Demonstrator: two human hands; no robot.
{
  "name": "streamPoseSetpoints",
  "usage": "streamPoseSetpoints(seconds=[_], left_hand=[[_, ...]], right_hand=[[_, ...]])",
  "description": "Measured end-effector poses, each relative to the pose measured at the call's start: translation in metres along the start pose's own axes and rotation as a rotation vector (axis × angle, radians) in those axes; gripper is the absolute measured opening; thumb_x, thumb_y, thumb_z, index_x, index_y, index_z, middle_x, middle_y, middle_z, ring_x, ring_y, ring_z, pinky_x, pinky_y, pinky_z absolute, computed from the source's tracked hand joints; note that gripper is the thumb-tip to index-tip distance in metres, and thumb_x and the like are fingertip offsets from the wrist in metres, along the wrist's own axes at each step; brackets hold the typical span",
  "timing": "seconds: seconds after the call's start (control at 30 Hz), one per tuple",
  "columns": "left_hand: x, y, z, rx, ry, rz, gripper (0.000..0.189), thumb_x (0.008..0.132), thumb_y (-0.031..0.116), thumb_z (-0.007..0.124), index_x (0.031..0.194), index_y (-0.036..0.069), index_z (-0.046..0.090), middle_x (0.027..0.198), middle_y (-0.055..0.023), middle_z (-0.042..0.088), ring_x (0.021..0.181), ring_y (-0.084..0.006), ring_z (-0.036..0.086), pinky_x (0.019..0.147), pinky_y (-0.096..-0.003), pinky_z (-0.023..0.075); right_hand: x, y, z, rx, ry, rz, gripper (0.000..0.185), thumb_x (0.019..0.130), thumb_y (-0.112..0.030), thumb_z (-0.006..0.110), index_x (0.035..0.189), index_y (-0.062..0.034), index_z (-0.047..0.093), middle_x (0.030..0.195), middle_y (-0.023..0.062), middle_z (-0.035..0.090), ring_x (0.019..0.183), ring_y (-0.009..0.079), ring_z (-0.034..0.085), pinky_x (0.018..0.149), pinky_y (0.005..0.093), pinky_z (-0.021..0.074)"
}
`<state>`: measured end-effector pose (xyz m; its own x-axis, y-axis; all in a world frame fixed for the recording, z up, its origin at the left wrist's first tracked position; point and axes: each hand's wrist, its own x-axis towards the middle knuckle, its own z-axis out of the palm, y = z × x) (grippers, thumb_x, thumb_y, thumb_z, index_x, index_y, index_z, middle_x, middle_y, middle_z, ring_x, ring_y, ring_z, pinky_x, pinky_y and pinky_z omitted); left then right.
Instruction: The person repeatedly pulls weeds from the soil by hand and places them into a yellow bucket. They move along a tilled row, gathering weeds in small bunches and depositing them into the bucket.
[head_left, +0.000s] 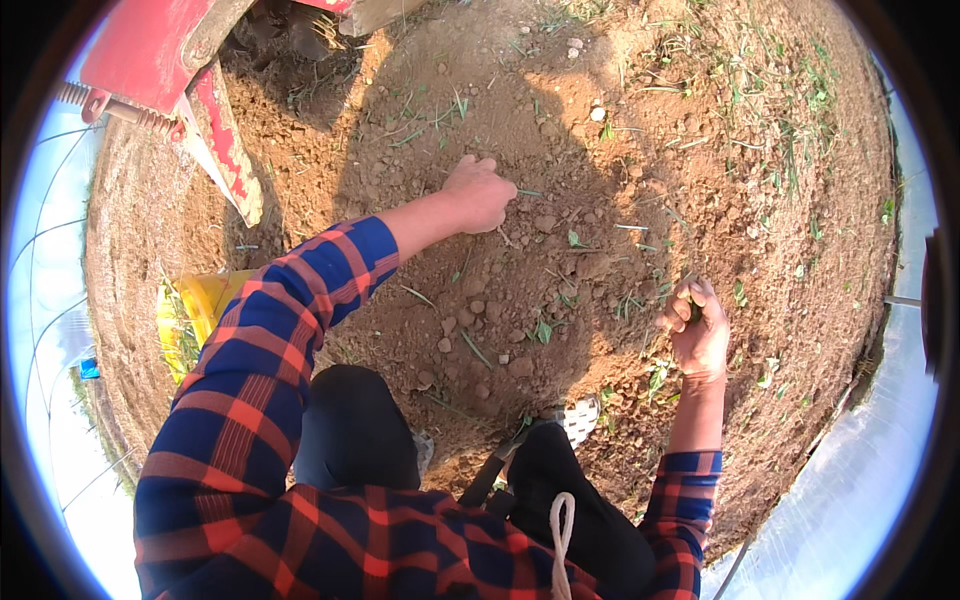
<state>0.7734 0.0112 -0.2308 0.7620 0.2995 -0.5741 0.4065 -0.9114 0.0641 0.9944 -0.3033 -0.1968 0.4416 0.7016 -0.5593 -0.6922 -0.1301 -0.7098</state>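
My left hand (480, 193) reaches out low over the loose brown soil (517, 292), its fingers bent together. A thin green stem piece (529, 193) lies at its fingertips; whether the fingers pinch it is unclear. Off to the right, my right hand (696, 326) is turned palm up with curled fingers. They close around a small dark greenish clump (696, 311), mostly hidden by the fingers. Between the hands, cut stems, a green leaf (541, 331) and small clods are scattered over the shaded ground.
A red machine (142, 60) with worn metal plates and a spring stands at upper left. Below it, a yellow container (202, 300) holding cut greenery is partly behind my left sleeve. Pale stones (597, 114) dot the soil. Plastic sheeting (817, 495) borders the right side.
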Motion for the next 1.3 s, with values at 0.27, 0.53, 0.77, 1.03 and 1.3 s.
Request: streamPoseSetpoints(seconds=[0.27,0.53,0.77,1.03,1.3], left_hand=[[-0.085,-0.034,0.055,-1.211,0.109,-0.302,0.021,0.093,0.013,0.059,0.113,0.007,0.061,0.096,-0.0085,0.066,0.075,-0.0212,0.067,0.074,-0.0385,0.0543],[-0.086,-0.025,0.035,-0.867,0.215,-0.227,0.03,0.094,0.012,0.06,0.124,0.008,0.061,0.112,-0.0116,0.066,0.087,-0.0227,0.07,0.076,-0.0378,0.0558],[0.004,0.006,0.034,-0.469,0.324,-0.28,0.025,0.089,0.024,0.065,0.109,0.011,0.07,0.112,-0.0144,0.068,0.098,-0.036,0.066,0.085,-0.0461,0.0531],[0.03,0.005,0.052,-0.648,0.399,-0.348,0.014,0.081,0.022,0.072,0.086,0.01,0.074,0.092,-0.0128,0.072,0.086,-0.0336,0.068,0.076,-0.0445,0.054],[-0.002,-0.015,0.045,-1.419,0.349,-0.394,0.02,0.087,0.024,0.076,0.093,0.005,0.071,0.086,-0.0061,0.072,0.077,-0.0149,0.066,0.069,-0.0302,0.0528]], right_hand=[[0.212,-0.008,0.093,-1.318,0.041,-0.643,0.033,0.097,-0.033,0.063,0.105,-0.0021,0.067,0.097,0.0216,0.071,0.093,0.0377,0.068,0.084,0.0449,0.0544],[0.247,0.012,0.135,-1.127,-0.094,-0.222,0.042,0.098,-0.037,0.061,0.122,-0.0021,0.062,0.089,0.014,0.071,0.07,0.0266,0.068,0.067,0.0404,0.0559],[0.223,0.005,0.134,-1.268,-0.425,-0.118,0.026,0.095,-0.03,0.068,0.107,-0.0062,0.068,0.076,0.003,0.061,0.068,0.0105,0.055,0.06,0.0296,0.047],[0.219,0.047,0.149,-1.94,-0.425,-0.245,0.035,0.09,-0.034,0.068,0.108,-0.0046,0.072,0.112,0.021,0.07,0.107,0.0373,0.067,0.093,0.0458,0.0542],[0.25,0.07,0.142,-1.669,-0.346,-0.218,0.031,0.085,-0.025,0.072,0.106,-0.0021,0.072,0.1,0.0158,0.072,0.096,0.0289,0.067,0.083,0.0415,0.053]])
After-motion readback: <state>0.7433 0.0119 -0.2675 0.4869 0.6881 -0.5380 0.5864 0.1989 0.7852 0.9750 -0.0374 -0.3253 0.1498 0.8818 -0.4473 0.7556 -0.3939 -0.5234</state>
